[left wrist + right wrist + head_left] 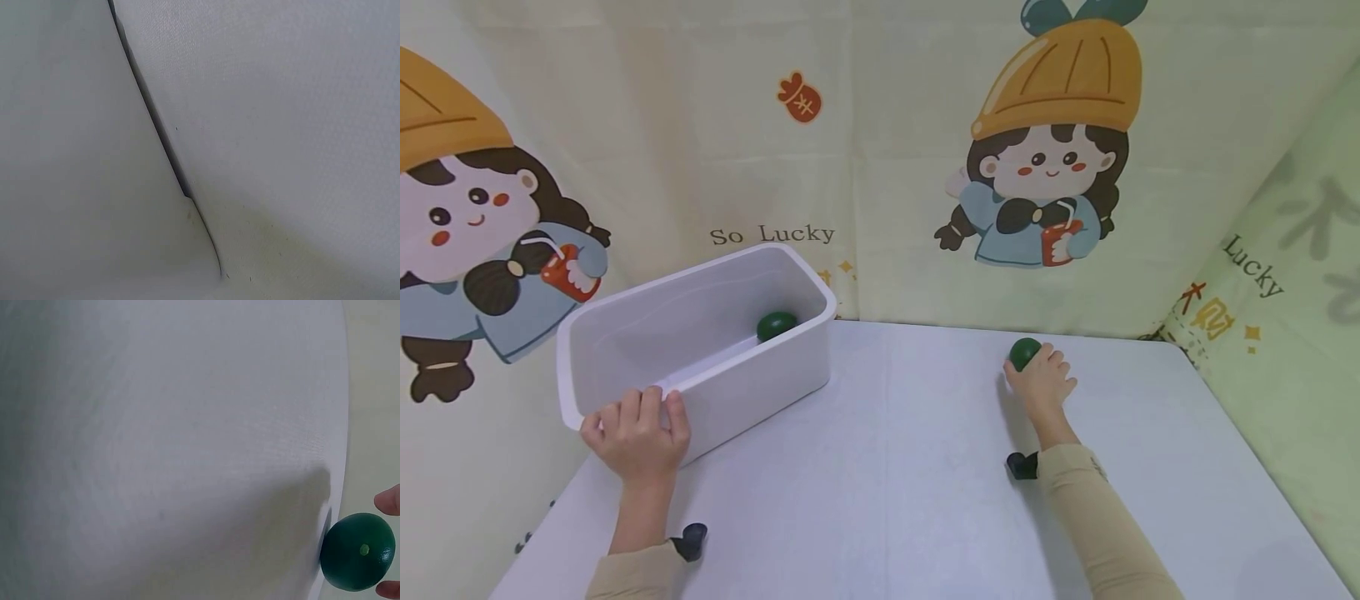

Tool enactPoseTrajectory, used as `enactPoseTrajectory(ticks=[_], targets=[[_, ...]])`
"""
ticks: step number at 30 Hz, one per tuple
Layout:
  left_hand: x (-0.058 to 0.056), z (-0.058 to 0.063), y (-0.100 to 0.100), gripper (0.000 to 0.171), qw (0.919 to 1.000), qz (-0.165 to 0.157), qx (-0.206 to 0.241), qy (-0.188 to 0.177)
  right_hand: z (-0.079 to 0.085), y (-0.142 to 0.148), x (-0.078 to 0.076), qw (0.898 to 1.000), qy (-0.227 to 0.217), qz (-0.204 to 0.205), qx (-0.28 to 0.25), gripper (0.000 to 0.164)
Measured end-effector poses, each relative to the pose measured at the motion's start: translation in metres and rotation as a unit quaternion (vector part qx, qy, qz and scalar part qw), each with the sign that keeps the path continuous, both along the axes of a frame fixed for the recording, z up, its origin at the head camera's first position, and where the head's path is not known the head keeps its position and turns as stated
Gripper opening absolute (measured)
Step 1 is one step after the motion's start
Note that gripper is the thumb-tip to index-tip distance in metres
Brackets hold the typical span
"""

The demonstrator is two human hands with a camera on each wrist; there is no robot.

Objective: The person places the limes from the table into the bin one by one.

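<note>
My left hand [642, 433] grips the near rim of a white rectangular bin [760, 396], fingers bent over the edge. Inside the bin, toward its right end, lies a dark green lime [777, 326]. At the table's back edge sits another green lime [1024, 353], with my right hand [1043, 385] reaching round it from the near side. In the right wrist view this lime [357, 552] shows its pale stem scar. One fingertip [389, 501] stands apart from its skin, and another [389, 589] comes right at its lower side. The left wrist view catches only white surfaces.
The white table [925, 467] ends at a cloth backdrop [902, 167] printed with cartoon figures, and more cloth hangs along the right side. Black wrist cameras, the left [691, 542] and the right [1021, 466], stick out from the sleeves.
</note>
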State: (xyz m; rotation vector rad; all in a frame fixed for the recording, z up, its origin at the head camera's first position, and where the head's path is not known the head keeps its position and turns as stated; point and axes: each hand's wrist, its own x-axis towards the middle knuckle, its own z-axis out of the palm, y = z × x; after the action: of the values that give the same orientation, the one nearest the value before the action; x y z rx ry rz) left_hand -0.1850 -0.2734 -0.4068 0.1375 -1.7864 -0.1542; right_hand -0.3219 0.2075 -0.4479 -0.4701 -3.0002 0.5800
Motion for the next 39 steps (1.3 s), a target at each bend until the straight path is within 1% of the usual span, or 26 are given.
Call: enactPoseTrajectory(ticks=[2,6,9,16,21,27,34,39], targets=[[0.0,0.0,0.0,0.042,1.0,0.001,-0.001,-0.001,-0.001,0.001,-0.001,1.0,0.0,-0.003,-0.003,0.075],[0.002,0.001,0.001,0.046,0.9999,0.002,-0.001,-0.015,-0.002,0.001,-0.003,1.0,-0.003,-0.001,-0.007,0.076],[0.002,0.0,0.001,0.048,0.9999,0.002,0.0,-0.016,-0.004,0.001,-0.005,1.0,-0.008,0.001,-0.009,0.078],[0.0,0.001,0.001,0.045,1.0,0.0,-0.001,-0.002,-0.01,0.003,-0.008,1.0,-0.022,-0.001,-0.008,0.078],[0.001,0.0,0.0,0.041,1.0,-0.001,0.0,-0.009,-0.01,0.004,-0.009,1.0,-0.029,0.001,-0.009,0.077],[0.002,-0.001,-0.001,0.042,0.9999,0.001,0.001,-0.011,-0.012,0.005,-0.012,0.999,-0.032,0.003,-0.005,0.075],[0.0,0.001,0.001,0.042,0.9999,0.001,-0.004,0.011,-0.015,0.006,-0.016,0.999,-0.046,0.001,-0.006,0.075],[0.001,0.001,0.002,0.042,1.0,-0.003,-0.001,0.004,-0.017,0.008,-0.018,0.999,-0.054,0.001,-0.001,0.076]])
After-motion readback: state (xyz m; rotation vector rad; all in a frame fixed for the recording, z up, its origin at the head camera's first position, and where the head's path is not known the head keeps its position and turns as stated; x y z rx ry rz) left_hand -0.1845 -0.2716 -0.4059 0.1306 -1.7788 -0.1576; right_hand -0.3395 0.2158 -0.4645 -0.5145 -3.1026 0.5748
